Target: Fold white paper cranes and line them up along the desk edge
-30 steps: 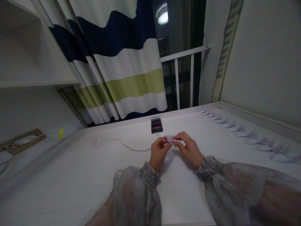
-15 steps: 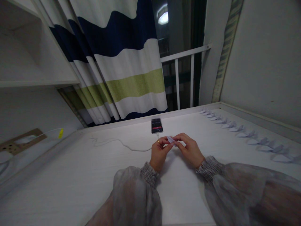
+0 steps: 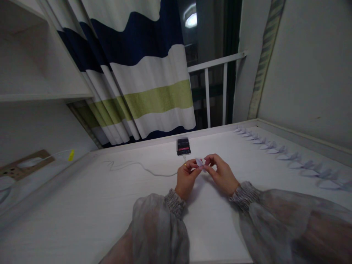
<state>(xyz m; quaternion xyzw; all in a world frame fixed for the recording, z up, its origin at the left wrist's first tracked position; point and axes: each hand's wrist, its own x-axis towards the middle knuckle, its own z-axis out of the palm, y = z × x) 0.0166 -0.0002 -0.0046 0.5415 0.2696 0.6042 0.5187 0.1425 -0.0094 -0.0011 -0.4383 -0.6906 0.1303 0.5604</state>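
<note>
Both of my hands meet over the middle of the white table [image 3: 82, 205]. My left hand [image 3: 186, 178] pinches a small folded piece of pale paper [image 3: 199, 162] from the left, a ring showing on one finger. My right hand [image 3: 221, 174] pinches the same folded paper from the right with its fingertips. The paper is held just above the tabletop. Loose grey sleeves cover both forearms.
A dark phone [image 3: 183, 147] lies just beyond my hands, with a white cable [image 3: 137, 167] running left toward a wall socket plate [image 3: 19, 167]. A row of several folded paper shapes [image 3: 286, 156] lines the right edge. A striped curtain [image 3: 143, 80] and a white railing [image 3: 214, 84] stand behind.
My fingers have shifted slightly on the folded paper, and the right hand's fingertips sit a little higher. Both hands stay in the same place.
</note>
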